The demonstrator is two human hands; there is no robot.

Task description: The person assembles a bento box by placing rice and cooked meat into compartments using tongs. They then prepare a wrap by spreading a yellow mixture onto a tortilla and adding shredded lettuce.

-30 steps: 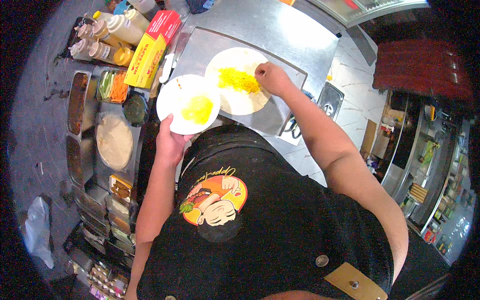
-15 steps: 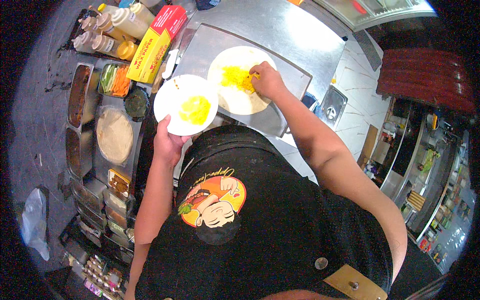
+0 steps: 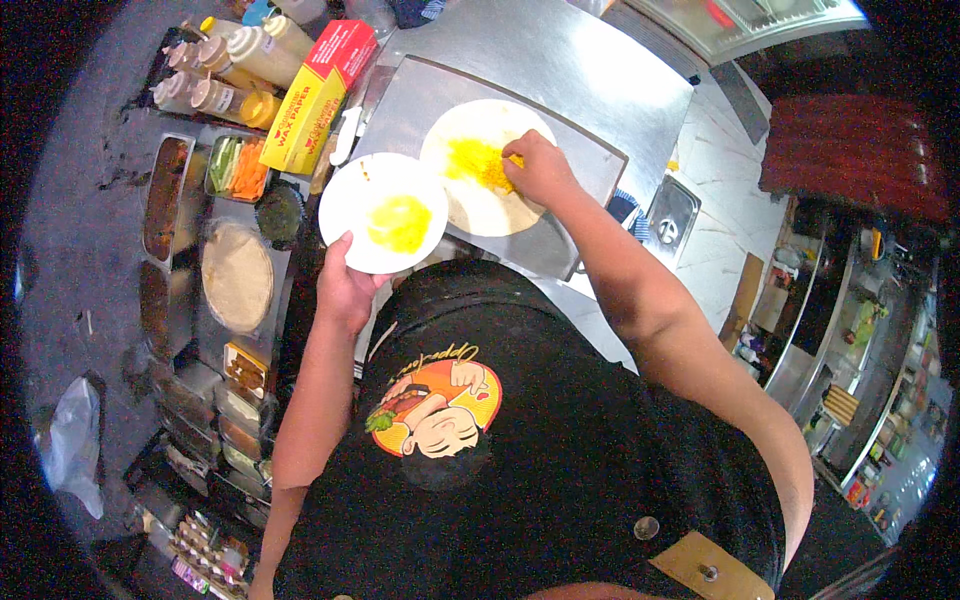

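Note:
A white plate point(image 3: 340, 212) is held by its near edge in my left hand point(image 3: 348, 292), thumb on top, just left of a round flatbread point(image 3: 502, 214). Yellow food residue point(image 3: 400, 222) coats the middle of the plate. The flatbread lies flat on a grey board point(image 3: 592, 170), with crumbly yellow food point(image 3: 468, 158) spread over its middle. My right hand point(image 3: 542, 172) is over the flatbread's right side, its fingers curled together down into the yellow food. How much they pinch is hidden by the hand.
Left of the board lie a white-handled knife point(image 3: 346, 135) and a red and yellow carton point(image 3: 318, 98). Beyond stand squeeze bottles point(image 3: 262, 55). Vegetable sticks point(image 3: 240, 172), a stack of flatbreads point(image 3: 238, 278) and metal pans point(image 3: 168, 215) line the left. A metal lid point(image 3: 670, 212) is at right.
The whole view has shifted slightly. The plate stays in my left hand, and my right hand stays at the yellow food with its fingers drawn together; little else differs.

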